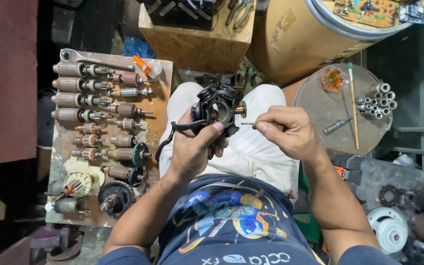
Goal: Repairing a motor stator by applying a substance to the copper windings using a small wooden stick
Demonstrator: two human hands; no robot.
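Note:
My left hand [192, 147] grips a black round motor housing [218, 105] with a dangling black cord, held up over my lap. My right hand [288, 131] pinches a thin metal tool [247, 123] whose tip points left at the housing, next to a small brass part on its side. Both hands meet above my white trousers [251, 152]. What lies inside the housing is hard to make out.
A rusty board [158, 122] at the left carries several motor armatures in rows [82, 100] and a wrench. A round metal plate [330, 120] at the right holds a screwdriver, a stick, copper wire and several short tubes [380, 100]. A wooden block and cardboard drum stand ahead.

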